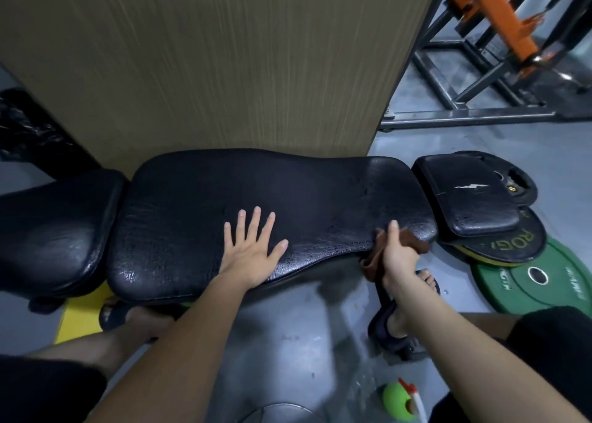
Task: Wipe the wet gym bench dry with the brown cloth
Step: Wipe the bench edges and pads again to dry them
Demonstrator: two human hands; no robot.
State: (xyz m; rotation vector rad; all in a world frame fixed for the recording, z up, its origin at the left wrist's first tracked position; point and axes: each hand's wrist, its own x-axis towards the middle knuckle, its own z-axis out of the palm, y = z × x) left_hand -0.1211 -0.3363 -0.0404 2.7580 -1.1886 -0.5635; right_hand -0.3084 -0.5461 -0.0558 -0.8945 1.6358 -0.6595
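the gym bench (256,204) lies across the middle of the head view, long and black, its cover cracked and wrinkled. it shines with a wet look along the near edge and toward its right end, where small drops seem to sit on the surface. the brown cloth (415,242) is at the near edge of the bench close to its right end, bunched up; one part lies over the edge of the pad and another part hangs down below it. the left hand (253,249) rests flat on the bench near its middle, palm down, with fingers straight and spread, and holds nothing. the right hand (398,256) is closed around the cloth, its fingers curled under the bench edge and the thumb pointing up against the pad. a separate seat pad (54,230) joins the bench on its left, and a smaller head pad (471,198) with a white tear sits just beyond its right end. under and beside that end lie a black weight plate (499,249) and a green weight plate (538,278) on the grey floor. behind the bench stands a wooden panel (224,54), and further right behind it a metal rack (499,38) with orange parts. in front of the bench are the person's feet in dark sandals (394,333), and a green spray bottle (397,403) on the floor.
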